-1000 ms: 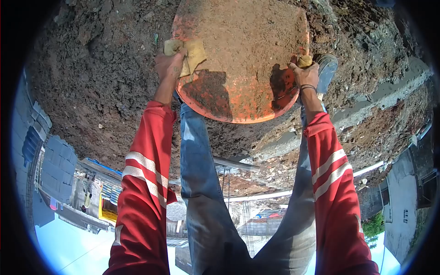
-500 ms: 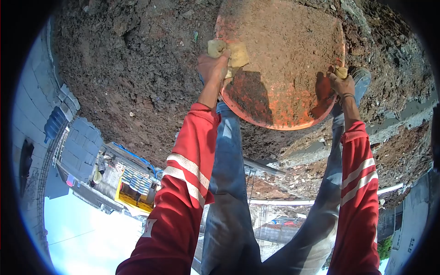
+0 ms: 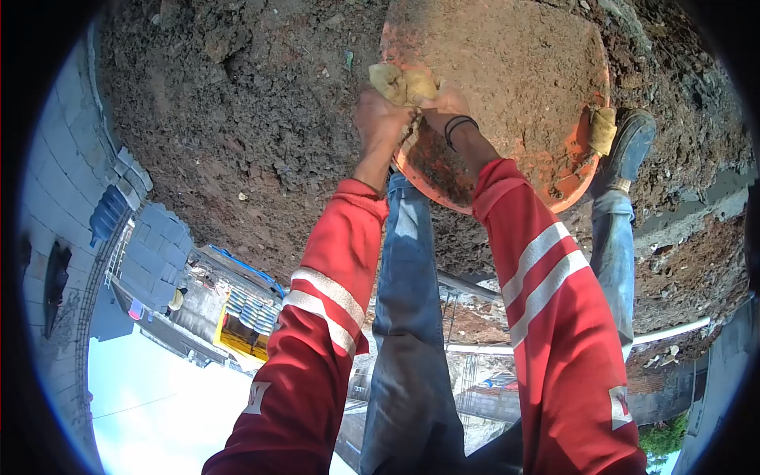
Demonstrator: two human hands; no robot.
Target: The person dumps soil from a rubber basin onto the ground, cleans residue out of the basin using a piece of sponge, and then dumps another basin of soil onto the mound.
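Note:
An orange, dirt-smeared tray with a rounded end [image 3: 514,95] lies in front of me over the soil. At its left edge is a bunched yellowish cloth [image 3: 405,84]. My left hand [image 3: 380,119] closes on the cloth's left part. Beside it, my right hand [image 3: 446,109], with a dark band at the wrist, pinches the cloth's right part. The fingertips of both hands are partly hidden. A second yellowish wrap [image 3: 602,131] sits on the tray's right edge, with no hand on it.
Rough dark soil [image 3: 237,119] surrounds the tray. My shoe [image 3: 636,142] stands close to its right edge. A pale pipe [image 3: 669,331] lies behind my legs. Stacked grey blocks [image 3: 154,245] and a blue water bottle [image 3: 108,215] are at the left.
My right hand has left the wrap on the tray's right edge and moved left to the cloth beside my left hand. The cloth there is now more bunched.

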